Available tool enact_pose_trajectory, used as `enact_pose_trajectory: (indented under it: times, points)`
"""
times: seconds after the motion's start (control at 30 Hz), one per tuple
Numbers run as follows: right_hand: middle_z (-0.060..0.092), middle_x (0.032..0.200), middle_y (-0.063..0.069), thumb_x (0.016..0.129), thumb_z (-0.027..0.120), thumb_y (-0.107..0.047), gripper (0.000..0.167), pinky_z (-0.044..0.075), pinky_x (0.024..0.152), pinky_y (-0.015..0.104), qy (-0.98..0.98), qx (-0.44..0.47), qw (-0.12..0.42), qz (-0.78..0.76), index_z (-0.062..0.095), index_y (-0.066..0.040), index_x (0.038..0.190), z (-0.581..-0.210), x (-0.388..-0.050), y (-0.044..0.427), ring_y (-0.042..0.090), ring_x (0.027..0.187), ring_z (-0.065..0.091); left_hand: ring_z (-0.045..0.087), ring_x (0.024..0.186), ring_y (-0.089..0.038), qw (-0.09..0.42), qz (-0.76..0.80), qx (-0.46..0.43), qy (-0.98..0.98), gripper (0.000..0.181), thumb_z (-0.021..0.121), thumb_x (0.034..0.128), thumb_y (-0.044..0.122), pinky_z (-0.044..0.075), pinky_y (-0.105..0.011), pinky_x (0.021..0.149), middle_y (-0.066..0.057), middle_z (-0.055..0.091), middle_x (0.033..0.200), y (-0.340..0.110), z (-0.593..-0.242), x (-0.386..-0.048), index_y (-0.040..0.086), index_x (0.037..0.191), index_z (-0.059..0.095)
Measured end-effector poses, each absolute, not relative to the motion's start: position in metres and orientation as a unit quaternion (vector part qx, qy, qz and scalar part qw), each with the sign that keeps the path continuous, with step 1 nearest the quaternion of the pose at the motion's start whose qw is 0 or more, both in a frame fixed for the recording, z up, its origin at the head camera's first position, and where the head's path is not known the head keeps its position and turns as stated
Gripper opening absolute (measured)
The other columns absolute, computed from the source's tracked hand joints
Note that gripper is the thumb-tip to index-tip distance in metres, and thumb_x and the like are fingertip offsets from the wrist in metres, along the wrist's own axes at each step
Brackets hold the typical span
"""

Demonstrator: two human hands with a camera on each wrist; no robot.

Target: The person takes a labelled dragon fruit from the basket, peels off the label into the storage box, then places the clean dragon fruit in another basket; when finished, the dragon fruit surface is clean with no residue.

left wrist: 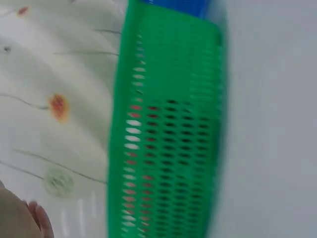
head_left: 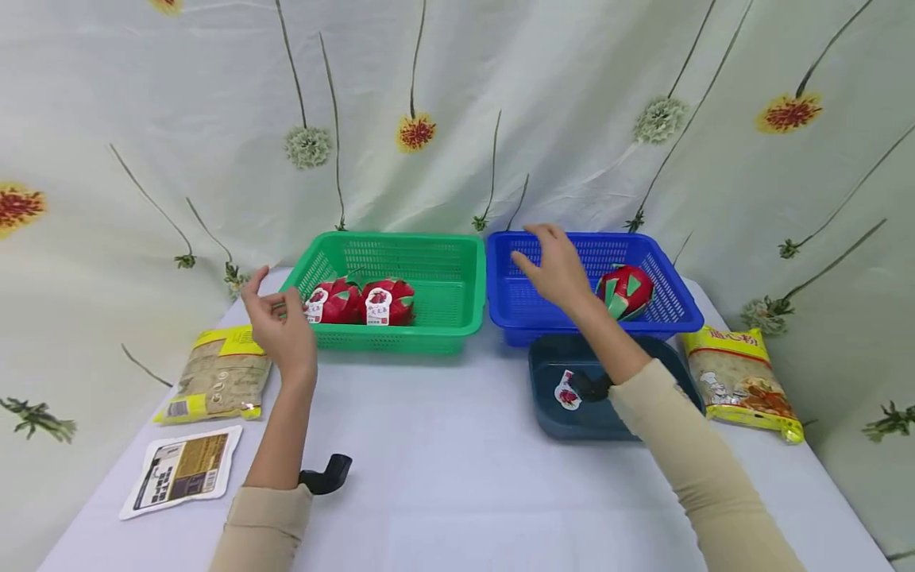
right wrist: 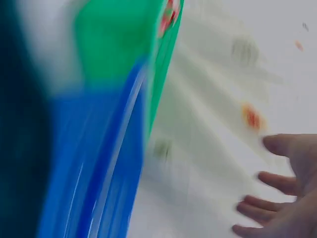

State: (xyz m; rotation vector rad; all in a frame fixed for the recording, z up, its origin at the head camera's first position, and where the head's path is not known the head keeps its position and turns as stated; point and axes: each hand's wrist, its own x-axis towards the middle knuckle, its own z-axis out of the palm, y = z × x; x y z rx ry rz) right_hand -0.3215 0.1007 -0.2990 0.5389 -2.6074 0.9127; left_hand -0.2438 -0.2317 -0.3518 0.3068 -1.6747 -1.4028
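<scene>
My left hand point(head_left: 282, 330) is raised by the left end of the green basket point(head_left: 400, 342), fingers loosely bent and holding nothing. Two red dragon fruits point(head_left: 341, 302) with white labels lie in that basket's left half. Over the blue basket point(head_left: 593, 327) hovers my right hand point(head_left: 559, 270), fingers apart and nothing between them; the right wrist view shows the same hand point(right wrist: 292, 188) with spread fingers. A third dragon fruit point(head_left: 625, 291), red with green leaf tips, sits at the right in the blue basket. My right forearm passes in front of part of it.
A dark teal tray point(head_left: 572, 429) stands before the blue basket, with a dragon-fruit sticker point(head_left: 568, 391) in it; my arm hides part. Yellow food bags lie at the left point(head_left: 218, 373) and right point(head_left: 739, 377). A white pouch point(head_left: 182, 470) lies front left. A patterned cloth point(head_left: 457, 119) hangs behind.
</scene>
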Motion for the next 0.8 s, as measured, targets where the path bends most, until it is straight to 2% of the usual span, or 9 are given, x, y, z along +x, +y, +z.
enact_pose_trajectory:
  times: [0.07,0.17,0.27,0.33,0.53,0.67,0.8]
  points:
    - [0.039,0.136,0.014,0.092,0.057,-0.029,0.051,0.035,0.100,0.043,-0.886,0.228,0.188,0.359,0.043,-0.008,0.136,-0.298,-0.330,0.060,0.029,0.124,0.039,0.045,0.067,-0.006,0.453,-0.556,0.190,-0.670,0.042,0.052,0.0937,0.022,0.037,-0.019,0.062,0.008,0.045,0.080,-0.240,-0.367,-0.240,0.028,0.134,0.041]
    - [0.041,0.135,0.012,0.092,0.057,-0.030,0.052,0.035,0.100,0.039,-0.863,0.260,0.188,0.391,0.041,-0.010,0.137,-0.302,-0.341,0.001,0.025,0.123,0.039,0.043,0.073,-0.009,0.395,-0.566,0.248,-0.680,0.052,0.051,0.0944,0.025,0.036,-0.019,0.062,0.002,0.045,0.090,-0.244,-0.389,-0.240,0.029,0.141,0.029]
    - [0.039,0.137,0.011,0.091,0.057,-0.034,0.057,0.034,0.100,0.039,-0.868,0.264,0.140,0.396,0.037,-0.014,0.141,-0.312,-0.348,-0.045,0.024,0.126,0.036,0.045,0.079,-0.012,0.330,-0.595,0.266,-0.683,0.058,0.050,0.0954,0.028,0.039,-0.019,0.064,-0.004,0.043,0.099,-0.243,-0.406,-0.245,0.030,0.145,0.019]
    - [0.035,0.140,0.012,0.091,0.057,-0.039,0.062,0.035,0.100,0.042,-0.879,0.256,0.089,0.392,0.031,-0.019,0.144,-0.322,-0.351,-0.067,0.026,0.128,0.033,0.049,0.083,-0.015,0.304,-0.622,0.257,-0.674,0.058,0.049,0.0958,0.030,0.043,-0.020,0.068,-0.005,0.044,0.101,-0.241,-0.413,-0.248,0.031,0.145,0.017]
    - [0.023,0.146,0.018,0.086,0.057,-0.052,0.077,0.033,0.100,0.051,-0.904,0.242,-0.038,0.350,0.020,-0.025,0.148,-0.352,-0.360,-0.099,0.033,0.133,0.022,0.060,0.070,-0.021,0.313,-0.742,0.162,-0.571,0.060,0.055,0.0934,0.015,0.051,-0.024,0.074,-0.009,0.047,0.077,-0.240,-0.422,-0.250,0.024,0.143,0.023]
    - [0.025,0.148,0.013,0.084,0.057,-0.054,0.081,0.026,0.104,0.052,-0.908,0.240,-0.098,0.330,0.019,-0.024,0.148,-0.368,-0.367,-0.105,0.036,0.137,0.011,0.060,0.067,-0.020,0.307,-0.779,0.119,-0.534,0.059,0.054,0.0928,0.006,0.052,-0.027,0.076,-0.011,0.046,0.074,-0.241,-0.417,-0.244,0.016,0.144,0.025]
    - [0.034,0.144,0.010,0.082,0.063,-0.050,0.082,0.032,0.102,0.046,-0.891,0.235,-0.138,0.364,0.023,-0.021,0.147,-0.378,-0.369,-0.109,0.031,0.134,0.024,0.060,0.070,-0.019,0.298,-0.778,0.111,-0.542,0.057,0.053,0.0932,0.007,0.051,-0.028,0.079,-0.011,0.047,0.080,-0.246,-0.415,-0.239,0.011,0.143,0.026]
